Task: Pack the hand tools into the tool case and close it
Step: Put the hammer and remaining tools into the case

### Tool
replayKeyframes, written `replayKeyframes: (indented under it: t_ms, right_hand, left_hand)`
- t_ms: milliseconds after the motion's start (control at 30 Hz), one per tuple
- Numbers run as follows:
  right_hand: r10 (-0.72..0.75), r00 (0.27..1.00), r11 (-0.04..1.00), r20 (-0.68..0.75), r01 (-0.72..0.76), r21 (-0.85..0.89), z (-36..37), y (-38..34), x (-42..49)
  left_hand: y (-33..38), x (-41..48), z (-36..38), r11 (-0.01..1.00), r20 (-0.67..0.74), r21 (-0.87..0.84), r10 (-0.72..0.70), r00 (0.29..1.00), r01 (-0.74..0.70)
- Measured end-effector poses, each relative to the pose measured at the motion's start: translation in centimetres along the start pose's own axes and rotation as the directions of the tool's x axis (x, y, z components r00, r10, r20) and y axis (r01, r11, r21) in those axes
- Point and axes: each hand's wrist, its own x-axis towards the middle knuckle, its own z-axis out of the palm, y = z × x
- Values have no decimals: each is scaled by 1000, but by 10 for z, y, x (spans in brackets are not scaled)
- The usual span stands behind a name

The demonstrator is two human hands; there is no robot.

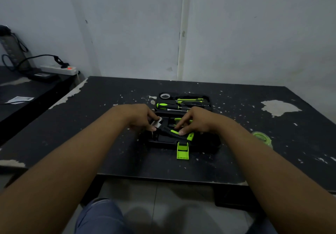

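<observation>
While both of my hands work over the near half of the tool case (163, 143), which lies open on the counter (109, 92) at my twelve o'clock, the hammer (168, 130) lies across that half, its metal head toward nine o'clock and its black-and-green grip toward three. My left hand (140, 117) has its fingers curled around the head, pinching it. My right hand (198, 119) pinches the grip, fingers on top and thumb underneath.

The far half of the case lies flat at twelve o'clock of my hands. It holds a tape roll (164, 96) in its eleven o'clock corner, a screwdriver (162, 105) just nearer, and a utility knife (190, 100) toward one o'clock.

At six o'clock a green latch (182, 151) folds out from the case's near wall and lies on the counter, stopping short of the near edge. From the case toward nine o'clock, chipped black surface runs out to the peeling left edge. Toward three o'clock a green round item (261, 137), too blurred to name, sits just beside my right forearm, well inside the right edge. A band of counter separates the case from the far edge and the wall at twelve o'clock. At ten o'clock, across a gap, a second table carries a power strip (58, 69).
</observation>
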Motion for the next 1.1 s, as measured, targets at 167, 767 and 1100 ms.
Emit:
replayKeyframes:
  t_ms: [167, 767, 1100]
  right_hand:
    - [37, 996, 999, 83, -40, 37, -1, -7, 6]
    - [187, 980, 980, 62, -182, -74, 1, -10, 12]
    - [71, 964, 992, -257, -94, -78, 31, 12, -17]
  left_hand:
    - [3, 4, -1, 996, 47, -41, -74, 996, 76]
    - [2, 6, 11, 956, 78, -254, -131, 988, 147]
    - [-5, 0, 26, 956, -59, -287, -73, 996, 53]
